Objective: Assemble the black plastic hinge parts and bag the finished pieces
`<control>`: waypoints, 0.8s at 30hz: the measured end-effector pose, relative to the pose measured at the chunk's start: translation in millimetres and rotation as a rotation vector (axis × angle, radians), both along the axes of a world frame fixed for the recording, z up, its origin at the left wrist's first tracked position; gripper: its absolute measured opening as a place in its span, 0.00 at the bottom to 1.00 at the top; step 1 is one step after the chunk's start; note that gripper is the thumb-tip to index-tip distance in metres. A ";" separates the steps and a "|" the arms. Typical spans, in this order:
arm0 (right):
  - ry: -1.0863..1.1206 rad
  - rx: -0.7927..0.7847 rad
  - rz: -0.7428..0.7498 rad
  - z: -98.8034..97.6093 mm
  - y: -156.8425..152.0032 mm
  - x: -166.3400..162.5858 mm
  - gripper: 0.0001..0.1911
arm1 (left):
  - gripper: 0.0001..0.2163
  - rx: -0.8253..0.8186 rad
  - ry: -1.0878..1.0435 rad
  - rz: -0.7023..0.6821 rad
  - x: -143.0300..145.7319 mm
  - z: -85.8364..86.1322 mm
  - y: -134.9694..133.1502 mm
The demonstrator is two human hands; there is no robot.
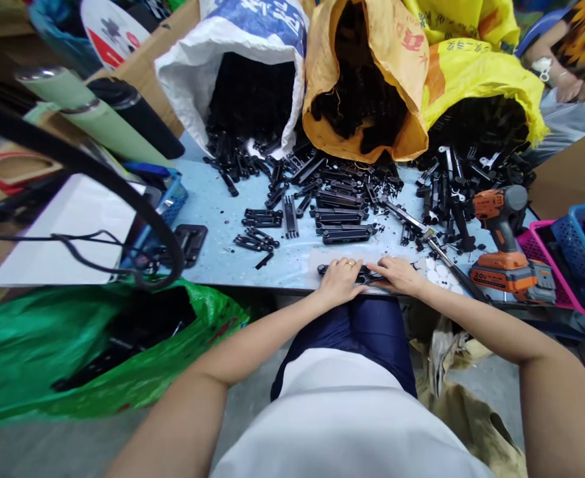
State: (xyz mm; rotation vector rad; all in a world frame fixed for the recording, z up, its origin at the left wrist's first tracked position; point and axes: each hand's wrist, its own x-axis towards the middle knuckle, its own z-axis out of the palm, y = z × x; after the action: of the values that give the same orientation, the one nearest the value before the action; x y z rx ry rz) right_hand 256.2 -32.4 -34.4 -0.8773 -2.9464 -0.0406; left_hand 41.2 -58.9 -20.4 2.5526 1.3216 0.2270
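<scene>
At the table's front edge, my left hand [340, 281] presses down on a long black part [364, 273], its fingers closed over the left portion. My right hand [398, 275] grips the same part from the right, its fingertips close to those of my left hand. Most of the part is covered by my fingers. Beyond my hands lies a row of black bar-shaped assemblies [346, 232]. Several round white discs [436, 271] are scattered beside my right hand. Smaller black linked pieces [255, 239] lie farther left.
White [182, 73], orange [317, 133] and yellow [471, 66] sacks spill black parts at the back. On the right are a cordless drill [501, 232], a metal bar tool [436, 245] and a pink basket [561, 272]. A green bag [23, 358] sits lower left. Another person's hands [578, 89] show top right.
</scene>
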 end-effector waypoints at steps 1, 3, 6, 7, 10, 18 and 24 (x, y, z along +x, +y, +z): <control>0.016 0.003 -0.009 -2.0 -0.9 -0.1 0.25 | 0.25 -0.030 0.006 0.017 3.5 1.0 0.1; 0.026 -0.015 0.006 -4.2 0.0 -0.2 0.26 | 0.23 -0.064 0.005 0.020 6.4 2.5 0.9; -0.019 -0.084 0.102 -2.9 7.8 -1.7 0.26 | 0.21 -0.080 -0.005 0.004 5.2 4.5 2.3; -0.038 -0.105 0.125 -1.5 10.4 -2.7 0.26 | 0.20 -0.076 -0.005 0.005 4.7 5.2 2.2; -0.054 -0.147 0.114 6.0 9.4 -5.4 0.27 | 0.18 -0.030 -0.006 0.008 4.8 5.4 -2.0; 0.766 -0.026 -0.582 55.2 -39.8 61.6 0.30 | 0.15 0.310 -0.179 -0.138 -18.8 -19.2 -9.8; 1.241 0.333 -1.028 126.6 -93.2 192.4 0.26 | 0.12 0.442 -0.321 -0.250 -31.0 -21.6 -5.7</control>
State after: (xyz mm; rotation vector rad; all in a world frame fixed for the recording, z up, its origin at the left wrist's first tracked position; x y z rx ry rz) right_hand 448.6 -125.6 92.2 -1.4791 -1.1652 -0.0206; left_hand 10.2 -64.6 -42.0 2.8362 0.8989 0.9231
